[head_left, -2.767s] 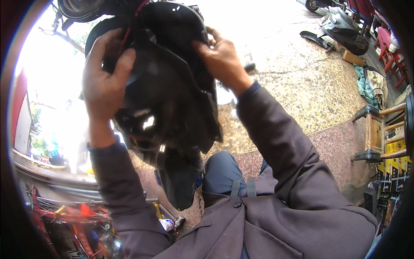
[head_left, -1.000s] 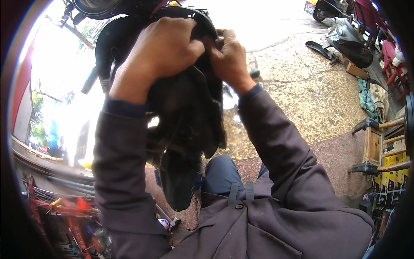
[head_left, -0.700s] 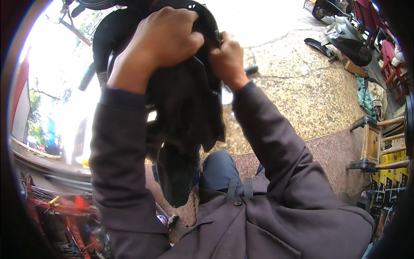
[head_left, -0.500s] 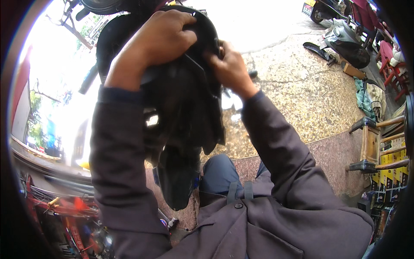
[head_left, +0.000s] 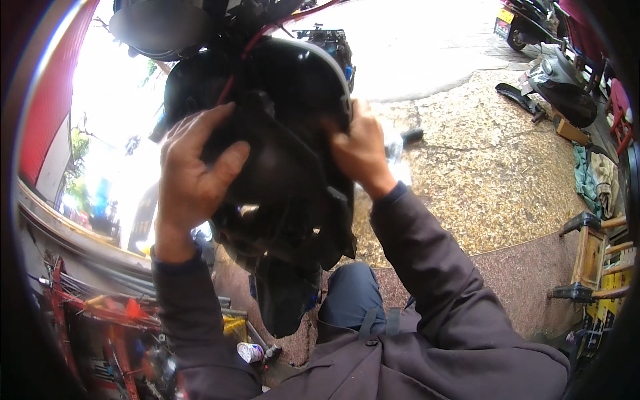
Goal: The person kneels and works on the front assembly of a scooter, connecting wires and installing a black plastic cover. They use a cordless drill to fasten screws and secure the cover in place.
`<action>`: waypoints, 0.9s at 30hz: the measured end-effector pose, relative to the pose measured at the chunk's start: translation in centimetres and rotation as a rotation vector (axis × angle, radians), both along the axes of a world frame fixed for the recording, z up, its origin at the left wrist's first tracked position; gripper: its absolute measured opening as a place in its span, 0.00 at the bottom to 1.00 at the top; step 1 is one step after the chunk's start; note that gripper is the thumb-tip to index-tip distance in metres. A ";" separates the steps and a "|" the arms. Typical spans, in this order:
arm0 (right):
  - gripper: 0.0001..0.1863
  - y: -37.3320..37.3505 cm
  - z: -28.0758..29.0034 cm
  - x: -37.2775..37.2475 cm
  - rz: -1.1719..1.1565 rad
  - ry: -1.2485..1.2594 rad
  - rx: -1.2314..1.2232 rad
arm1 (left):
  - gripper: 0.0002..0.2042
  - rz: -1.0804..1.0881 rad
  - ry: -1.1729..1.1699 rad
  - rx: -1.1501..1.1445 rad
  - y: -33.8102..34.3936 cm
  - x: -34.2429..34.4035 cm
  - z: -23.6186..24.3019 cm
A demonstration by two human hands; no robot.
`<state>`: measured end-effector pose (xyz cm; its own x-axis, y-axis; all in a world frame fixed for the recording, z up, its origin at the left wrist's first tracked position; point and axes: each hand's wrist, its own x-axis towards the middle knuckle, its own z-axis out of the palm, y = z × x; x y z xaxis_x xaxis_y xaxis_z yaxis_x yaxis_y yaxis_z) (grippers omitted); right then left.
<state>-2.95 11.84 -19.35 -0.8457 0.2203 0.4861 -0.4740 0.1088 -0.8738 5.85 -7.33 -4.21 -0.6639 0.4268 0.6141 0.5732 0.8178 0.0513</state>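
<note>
The black shell [head_left: 280, 163] stands in front of you, between your two hands. Your left hand [head_left: 193, 173] is at the shell's left side, thumb and fingers spread apart; you cannot tell from this view whether the fingertips press on it. Your right hand [head_left: 363, 150] has its fingers clamped on the shell's right rim, thumb on the inner face, the other fingers partly hidden. A red cable [head_left: 248, 51] runs down over the shell's upper part, and a blurred round part [head_left: 160, 30] sits above it to the left. Below the shell hangs a narrow black piece [head_left: 279, 303], with a white can [head_left: 249, 352] lower and to its left. Well to the shell's right you have a grey scooter [head_left: 567, 90], a teal cloth [head_left: 585, 177] and a wooden stool [head_left: 585, 257].
</note>
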 end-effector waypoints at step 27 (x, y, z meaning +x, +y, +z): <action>0.56 -0.1 -5.0 0.3 0.143 0.339 -0.055 | 0.11 0.031 0.028 0.287 -3.1 -2.2 -1.3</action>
<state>-2.64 11.78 -24.39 -0.6629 0.1451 0.7345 -0.7443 -0.0217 -0.6675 3.66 -10.43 -5.46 -0.6551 0.2127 0.7249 0.5524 0.7895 0.2675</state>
